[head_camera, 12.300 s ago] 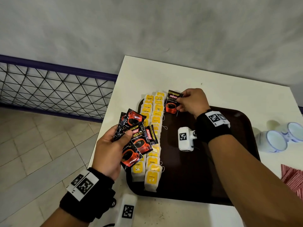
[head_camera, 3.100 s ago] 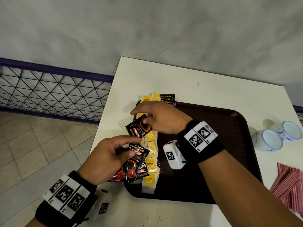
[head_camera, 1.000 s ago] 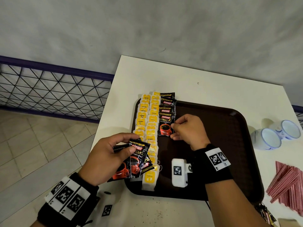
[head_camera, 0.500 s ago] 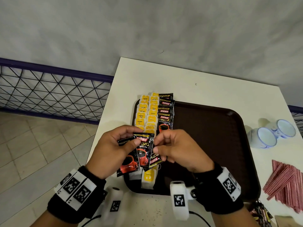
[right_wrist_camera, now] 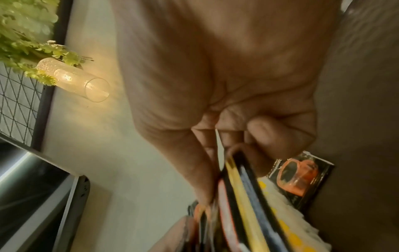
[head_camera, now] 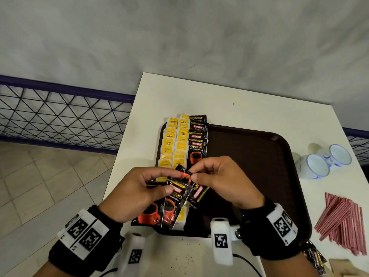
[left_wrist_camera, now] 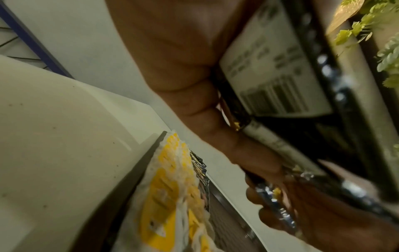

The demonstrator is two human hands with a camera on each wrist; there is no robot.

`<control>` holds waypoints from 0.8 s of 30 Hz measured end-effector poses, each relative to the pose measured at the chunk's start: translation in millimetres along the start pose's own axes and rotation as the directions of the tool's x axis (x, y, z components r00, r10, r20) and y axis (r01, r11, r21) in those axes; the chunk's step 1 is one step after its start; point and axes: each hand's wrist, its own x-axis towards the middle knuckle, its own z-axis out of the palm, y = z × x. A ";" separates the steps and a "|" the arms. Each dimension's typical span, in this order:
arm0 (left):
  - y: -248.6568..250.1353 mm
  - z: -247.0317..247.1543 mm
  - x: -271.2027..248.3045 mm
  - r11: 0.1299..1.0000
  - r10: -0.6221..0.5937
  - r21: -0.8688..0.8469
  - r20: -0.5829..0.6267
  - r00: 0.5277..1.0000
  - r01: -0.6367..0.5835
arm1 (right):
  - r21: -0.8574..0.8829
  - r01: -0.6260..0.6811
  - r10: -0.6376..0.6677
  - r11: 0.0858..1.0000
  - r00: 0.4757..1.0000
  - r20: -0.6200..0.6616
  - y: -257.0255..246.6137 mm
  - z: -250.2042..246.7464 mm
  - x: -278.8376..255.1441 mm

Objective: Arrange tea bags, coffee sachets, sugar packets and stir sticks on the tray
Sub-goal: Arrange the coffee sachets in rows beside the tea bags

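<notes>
A dark brown tray (head_camera: 249, 156) lies on the white table (head_camera: 219, 100). Along its left side run two columns of yellow tea bags (head_camera: 175, 142) and a short overlapping row of black coffee sachets (head_camera: 197, 144). My left hand (head_camera: 137, 192) grips a fan of black coffee sachets (head_camera: 165, 208) over the tray's near left corner. My right hand (head_camera: 215, 180) pinches the top edge of one sachet (head_camera: 185, 176) in that fan. In the left wrist view the sachets' backs (left_wrist_camera: 270, 71) show with a barcode. The right wrist view shows my fingertips (right_wrist_camera: 267, 136) curled on the sachet edges (right_wrist_camera: 237, 196).
Two white-and-blue cups (head_camera: 323, 160) lie on their sides right of the tray. A pile of red striped packets (head_camera: 345, 220) sits at the near right, with more sachets (head_camera: 313, 256) by the table's front edge. A blue wire fence (head_camera: 60, 116) stands left of the table.
My right hand left the sachet it laid in the tray's row and came back to the fan in my left hand, where it now pinches another sachet.
</notes>
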 end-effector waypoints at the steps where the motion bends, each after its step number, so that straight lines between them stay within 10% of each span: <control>1: 1.0 2.9 0.4 1.000 -0.010 -0.006 0.009 1.000 0.010 | -0.007 0.023 -0.023 1.000 1.000 -0.019 -1.1 -0.8 -0.5; 12: -7.1 21.6 2.3 0.972 -0.013 -0.234 -0.159 0.987 -0.024 | 0.555 -0.040 0.163 0.831 0.971 -0.174 11.1 -6.9 -6.2; 17: -5.4 11.7 -0.5 0.993 0.014 -0.111 -0.167 0.986 -0.033 | -0.017 -0.010 0.002 1.000 0.893 -0.450 15.1 -49.0 -8.0; 24: -3.2 17.2 2.5 0.983 0.108 0.148 0.028 0.994 -0.111 | 0.023 0.018 -0.013 1.000 0.978 -0.208 -4.0 -49.3 -12.5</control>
